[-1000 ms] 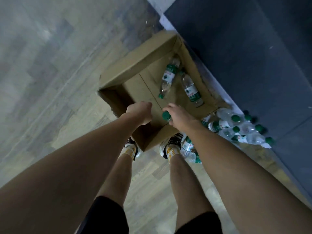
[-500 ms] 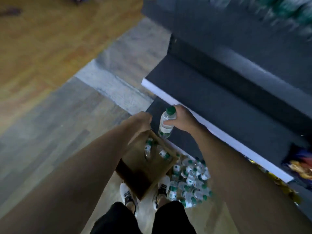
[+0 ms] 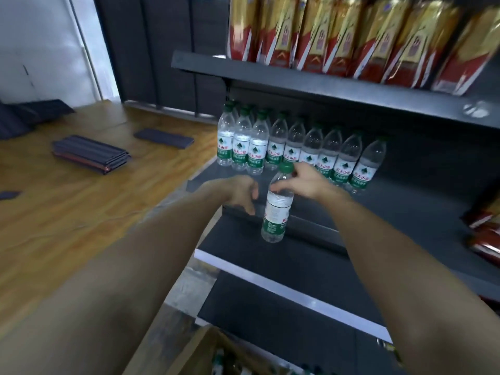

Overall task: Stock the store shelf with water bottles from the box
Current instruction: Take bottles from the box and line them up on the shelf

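My right hand grips a clear water bottle with a green cap and green label by its neck and shoulder, holding it upright in front of the dark middle shelf. My left hand hovers just left of the bottle with loosely curled fingers, holding nothing. A row of several matching bottles stands along the shelf behind my hands. The cardboard box sits on the floor at the bottom edge, only its top corner showing.
Red and gold packages fill the shelf above. More red packs lie at the right on the middle shelf. A lower shelf with a white edge strip juts out below. Dark flat panels lie on the wooden floor at left.
I have straightened up from the box. My right hand lifted the bottle from the box up to the middle shelf, and my left hand rose beside it.
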Tool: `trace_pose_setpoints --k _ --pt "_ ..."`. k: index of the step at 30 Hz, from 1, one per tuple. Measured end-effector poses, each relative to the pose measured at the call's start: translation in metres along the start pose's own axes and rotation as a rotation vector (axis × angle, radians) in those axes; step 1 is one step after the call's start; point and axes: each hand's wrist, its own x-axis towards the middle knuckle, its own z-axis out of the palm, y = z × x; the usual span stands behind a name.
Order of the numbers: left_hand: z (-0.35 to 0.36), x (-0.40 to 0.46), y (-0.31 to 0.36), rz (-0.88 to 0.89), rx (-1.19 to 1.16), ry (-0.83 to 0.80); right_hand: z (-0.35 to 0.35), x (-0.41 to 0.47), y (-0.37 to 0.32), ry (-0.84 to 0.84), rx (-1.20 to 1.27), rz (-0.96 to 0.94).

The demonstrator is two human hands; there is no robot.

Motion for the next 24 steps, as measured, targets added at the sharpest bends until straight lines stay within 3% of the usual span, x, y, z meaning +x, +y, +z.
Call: trace_pose_setpoints --k 10,15,24 --pt "-0.022 0.034 0.084 0.191 -0.423 0.159 -0.087 0.012 -0.013 0.043 0.030 -0.053" --pt "-0.032 0.062 0.098 0.138 -0.425 0.271 -0.112 0.019 -0.001 -0.054 0.061 -0.065" --pt "-0.043 0.094 0.099 0.007 -0.503 0.419 -0.112 0.056 0.084 -0.079 -0.032 0.132"
